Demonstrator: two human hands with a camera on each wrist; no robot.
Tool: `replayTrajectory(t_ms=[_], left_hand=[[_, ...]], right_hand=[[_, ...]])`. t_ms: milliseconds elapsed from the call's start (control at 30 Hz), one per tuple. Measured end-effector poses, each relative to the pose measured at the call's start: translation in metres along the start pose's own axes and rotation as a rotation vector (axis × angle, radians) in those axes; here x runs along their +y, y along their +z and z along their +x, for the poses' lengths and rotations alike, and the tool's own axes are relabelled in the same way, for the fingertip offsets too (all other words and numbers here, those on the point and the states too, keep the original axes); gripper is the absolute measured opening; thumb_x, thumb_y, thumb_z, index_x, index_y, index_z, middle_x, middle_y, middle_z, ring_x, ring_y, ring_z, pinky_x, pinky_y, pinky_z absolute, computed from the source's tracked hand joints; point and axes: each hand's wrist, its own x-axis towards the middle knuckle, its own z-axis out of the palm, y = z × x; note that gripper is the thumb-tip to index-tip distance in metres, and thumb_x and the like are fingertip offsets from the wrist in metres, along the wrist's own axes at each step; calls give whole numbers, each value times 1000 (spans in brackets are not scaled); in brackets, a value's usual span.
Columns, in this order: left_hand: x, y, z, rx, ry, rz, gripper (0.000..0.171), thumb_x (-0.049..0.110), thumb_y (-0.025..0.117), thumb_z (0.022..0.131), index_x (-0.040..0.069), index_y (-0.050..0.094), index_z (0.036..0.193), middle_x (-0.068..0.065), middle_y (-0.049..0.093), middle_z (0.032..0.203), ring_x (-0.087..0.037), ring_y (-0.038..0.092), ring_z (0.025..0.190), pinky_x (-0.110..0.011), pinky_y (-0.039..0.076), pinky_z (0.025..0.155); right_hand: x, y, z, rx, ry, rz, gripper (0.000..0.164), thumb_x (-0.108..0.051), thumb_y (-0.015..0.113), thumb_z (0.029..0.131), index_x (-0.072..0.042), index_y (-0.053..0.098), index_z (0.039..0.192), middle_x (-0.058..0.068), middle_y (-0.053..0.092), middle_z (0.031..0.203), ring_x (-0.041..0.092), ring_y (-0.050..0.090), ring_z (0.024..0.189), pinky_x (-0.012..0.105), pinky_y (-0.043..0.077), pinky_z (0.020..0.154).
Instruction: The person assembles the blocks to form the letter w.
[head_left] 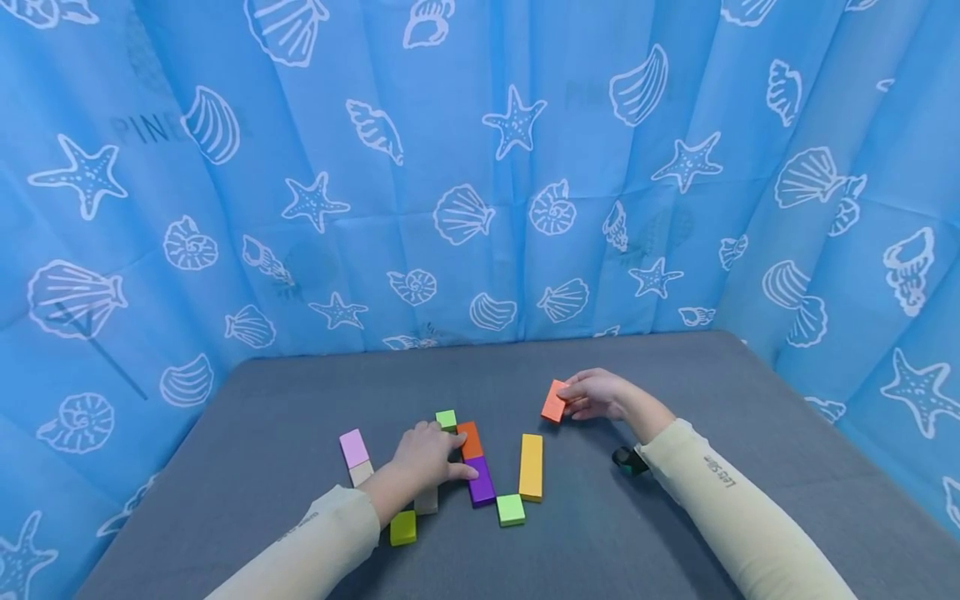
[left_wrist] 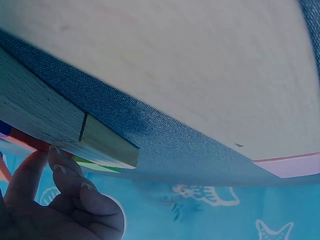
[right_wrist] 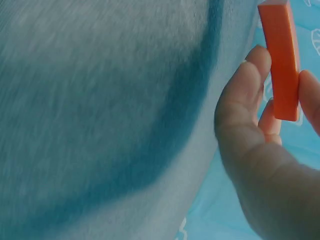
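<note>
My right hand (head_left: 596, 393) pinches an orange block (head_left: 554, 402) between thumb and fingers at the right. In the right wrist view the same orange block (right_wrist: 282, 62) stands on end between the fingertips, raised above the cloth. My left hand (head_left: 423, 457) lies over a row of blocks, its index finger at a darker orange block (head_left: 470, 440) and its thumb at a purple block (head_left: 481, 482) joined end to end with it. A light green block (head_left: 446, 419) sits just beyond the left fingers. Beneath this hand a pale wooden block (head_left: 426, 500) is partly hidden.
A yellow block (head_left: 531, 468) and another light green block (head_left: 511, 510) lie between the hands. Left of the left hand are a pink block (head_left: 354, 448), a beige block (head_left: 361, 473) and an olive block (head_left: 403, 528). A blue curtain (head_left: 480, 250) borders the grey table (head_left: 285, 417).
</note>
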Motion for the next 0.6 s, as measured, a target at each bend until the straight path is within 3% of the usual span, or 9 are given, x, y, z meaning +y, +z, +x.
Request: replayTrajectory(t_ms=[600], left_hand=[[2,-5,-4,2,3,4,65,55,73,78,17,65,130,-12,63,113,-26,51,91,-43,46,83]], right_hand=[[-2,19,12,14,50,-99,26,-17,64,94,2,61,113,2,62,80,14,57,69,28,43,65]])
